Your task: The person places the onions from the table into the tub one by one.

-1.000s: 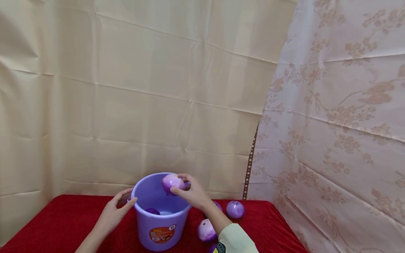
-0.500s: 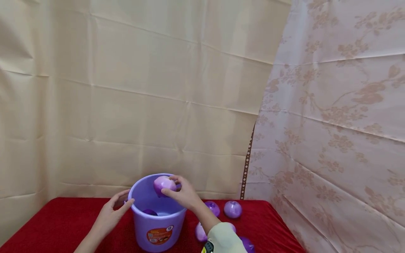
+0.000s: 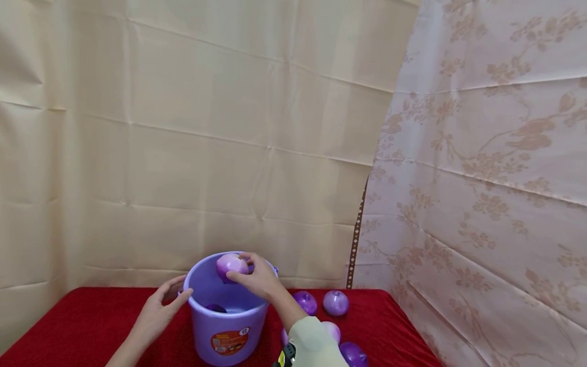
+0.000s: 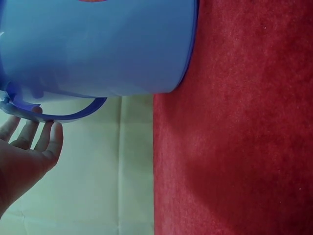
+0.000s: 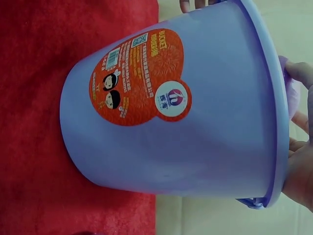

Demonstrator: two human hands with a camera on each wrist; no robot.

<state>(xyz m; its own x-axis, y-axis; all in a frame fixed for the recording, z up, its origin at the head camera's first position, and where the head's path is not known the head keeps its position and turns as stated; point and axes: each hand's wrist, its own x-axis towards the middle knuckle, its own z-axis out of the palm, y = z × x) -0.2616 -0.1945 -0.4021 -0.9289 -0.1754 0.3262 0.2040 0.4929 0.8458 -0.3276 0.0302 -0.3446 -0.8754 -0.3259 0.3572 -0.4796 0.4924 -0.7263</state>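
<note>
A lilac plastic bucket (image 3: 228, 326) with an orange label stands upright on the red cloth. My left hand (image 3: 156, 312) holds its left side, thumb at the rim and fingertips on the carrying handle (image 4: 73, 116). Inside the bucket's mouth, my right hand (image 3: 258, 278) grips a shiny light-purple onion (image 3: 231, 266) above the bottom. The bucket wall hides most of this onion in the right wrist view. Below it, a dark purple onion (image 3: 215, 308) shows partly behind the near rim.
Several purple onions lie right of the bucket, among them a pale onion (image 3: 336, 303), a darker onion (image 3: 304, 302) and a deep purple onion (image 3: 353, 354). My right sleeve (image 3: 316, 342) partly covers others. Beige curtains (image 3: 229, 127) hang behind the red-covered table (image 3: 105, 321).
My right hand has carried the onion leftward, further over the bucket's opening. My left hand stays at the bucket's side. The view has shifted slightly, and more onions show beside my right sleeve.
</note>
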